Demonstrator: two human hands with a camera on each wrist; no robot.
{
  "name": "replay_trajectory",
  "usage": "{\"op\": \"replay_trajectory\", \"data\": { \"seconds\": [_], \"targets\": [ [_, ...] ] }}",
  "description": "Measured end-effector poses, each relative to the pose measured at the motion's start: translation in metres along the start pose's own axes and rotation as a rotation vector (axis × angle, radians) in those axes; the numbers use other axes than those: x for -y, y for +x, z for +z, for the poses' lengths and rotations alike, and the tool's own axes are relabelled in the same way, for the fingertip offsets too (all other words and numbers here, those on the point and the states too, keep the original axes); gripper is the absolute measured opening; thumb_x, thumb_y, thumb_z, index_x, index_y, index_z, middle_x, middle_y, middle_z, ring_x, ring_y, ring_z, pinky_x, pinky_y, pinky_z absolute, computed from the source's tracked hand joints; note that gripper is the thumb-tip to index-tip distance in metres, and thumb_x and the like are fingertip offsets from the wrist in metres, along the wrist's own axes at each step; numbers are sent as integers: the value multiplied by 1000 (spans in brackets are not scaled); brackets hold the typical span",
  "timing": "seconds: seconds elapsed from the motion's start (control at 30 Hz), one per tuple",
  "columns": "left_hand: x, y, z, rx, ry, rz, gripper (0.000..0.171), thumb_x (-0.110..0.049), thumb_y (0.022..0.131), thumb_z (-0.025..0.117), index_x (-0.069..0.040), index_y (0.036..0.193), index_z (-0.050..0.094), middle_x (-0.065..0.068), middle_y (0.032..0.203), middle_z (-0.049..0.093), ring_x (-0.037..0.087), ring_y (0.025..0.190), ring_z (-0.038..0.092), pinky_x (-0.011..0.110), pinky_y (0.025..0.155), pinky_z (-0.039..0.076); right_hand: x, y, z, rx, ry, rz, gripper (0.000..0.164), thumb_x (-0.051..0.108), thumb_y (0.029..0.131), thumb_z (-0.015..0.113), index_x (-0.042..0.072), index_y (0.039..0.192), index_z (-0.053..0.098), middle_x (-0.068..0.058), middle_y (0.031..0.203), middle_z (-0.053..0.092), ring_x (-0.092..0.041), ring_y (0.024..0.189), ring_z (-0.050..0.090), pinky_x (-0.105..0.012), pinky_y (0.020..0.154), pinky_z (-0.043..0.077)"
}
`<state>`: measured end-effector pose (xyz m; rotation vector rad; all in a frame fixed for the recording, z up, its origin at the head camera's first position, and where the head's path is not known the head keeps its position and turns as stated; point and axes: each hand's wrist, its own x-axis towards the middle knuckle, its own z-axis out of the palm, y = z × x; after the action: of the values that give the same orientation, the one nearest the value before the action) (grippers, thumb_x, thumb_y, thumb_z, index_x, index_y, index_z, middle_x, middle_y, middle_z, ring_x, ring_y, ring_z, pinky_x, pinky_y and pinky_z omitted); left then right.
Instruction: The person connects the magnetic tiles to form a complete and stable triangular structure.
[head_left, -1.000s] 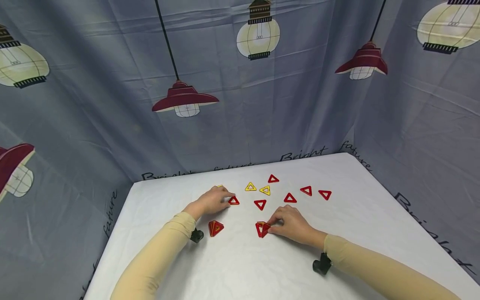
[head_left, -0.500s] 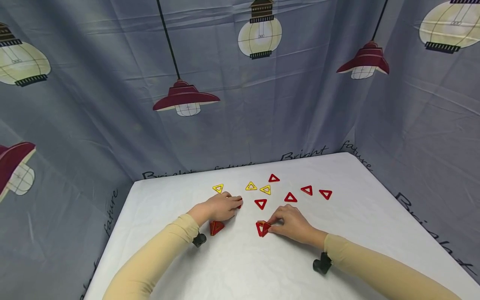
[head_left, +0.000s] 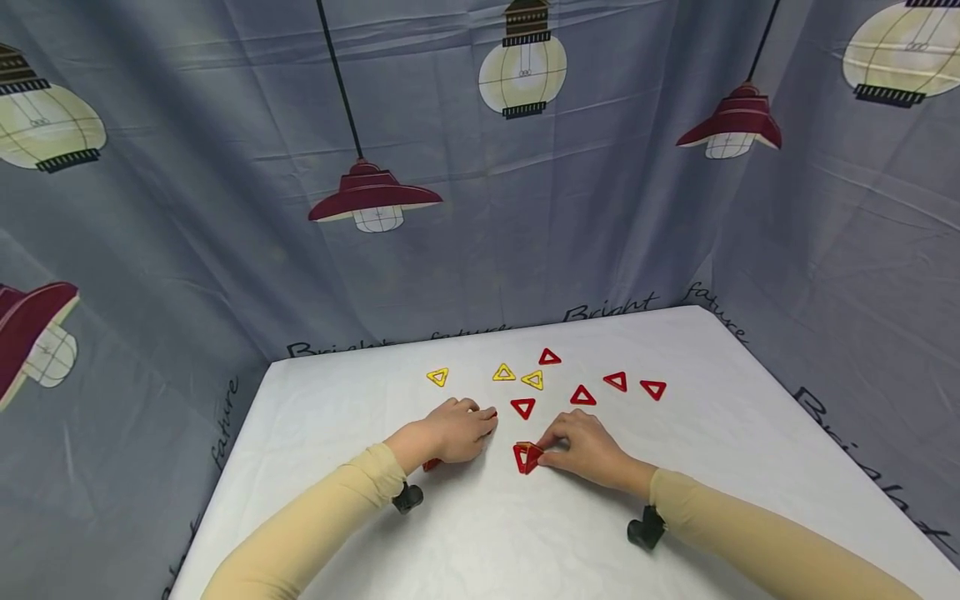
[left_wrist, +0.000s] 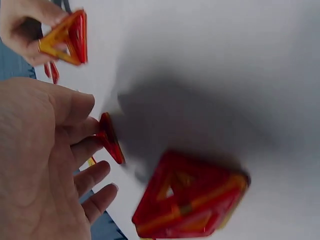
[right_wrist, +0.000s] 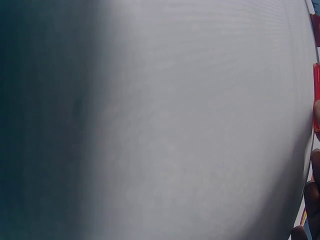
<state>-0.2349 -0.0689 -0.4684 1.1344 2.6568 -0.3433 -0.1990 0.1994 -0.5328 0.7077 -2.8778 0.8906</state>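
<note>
A red triangle point(left_wrist: 111, 141) has been brought rightward, near a red-orange frame point(head_left: 532, 460) pinched by the right hand point(head_left: 585, 450); it is touched by half-spread fingers point(left_wrist: 89, 146) of the left hand point(head_left: 461, 431), whether pinched cannot be told; its long edge is slanted down-right in the left wrist view

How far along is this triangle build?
Looks done: the assembled red-orange translucent solid, beside the left hand. In hand: joined red-yellow triangles, held by the right hand; a red translucent triangle at the left's fingertips. Apparently left: three yellow triangles and five red ones, lying flat.
</note>
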Motion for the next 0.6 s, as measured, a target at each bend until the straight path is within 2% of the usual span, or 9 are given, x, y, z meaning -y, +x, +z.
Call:
{"op": "replay_trajectory", "data": {
  "seconds": [0.1, 0.33, 0.47, 0.6],
  "targets": [
    [-8, -3, 1, -14, -20, 13, 49, -30, 107, 46, -20, 155, 47, -3, 160, 41, 18, 140, 43, 35, 110, 38, 0, 0, 0, -5, 1, -8, 18, 36, 81, 88, 34, 95, 78, 26, 91, 61, -6, 94, 54, -40, 89, 43],
    [-22, -14, 6, -18, -135, 24, 48, -27, 109, 44, -17, 156, 46, -2, 161, 39, 20, 141, 43, 36, 113, 38, -1, 0, 0, -7, -1, -13, 19, 36, 81, 88, 33, 96, 78, 26, 91, 61, -6, 95, 55, -40, 89, 43],
    [-29, -23, 9, -32, -157, 40, 49, -28, 109, 45, -15, 156, 44, -1, 162, 38, 21, 143, 41, 37, 112, 39, -1, 1, 1, -6, 3, -11, 19, 36, 81, 88, 33, 97, 78, 26, 92, 62, -6, 95, 55, -40, 89, 43],
    [-33, -33, 16, -62, -163, 73, 50, -30, 109, 46, -13, 156, 45, 0, 163, 37, 21, 146, 39, 35, 115, 35, -2, 1, 2, -5, -3, -8, 20, 37, 81, 88, 33, 97, 78, 27, 92, 61, -6, 95, 54, -40, 88, 43]
  ]
}}
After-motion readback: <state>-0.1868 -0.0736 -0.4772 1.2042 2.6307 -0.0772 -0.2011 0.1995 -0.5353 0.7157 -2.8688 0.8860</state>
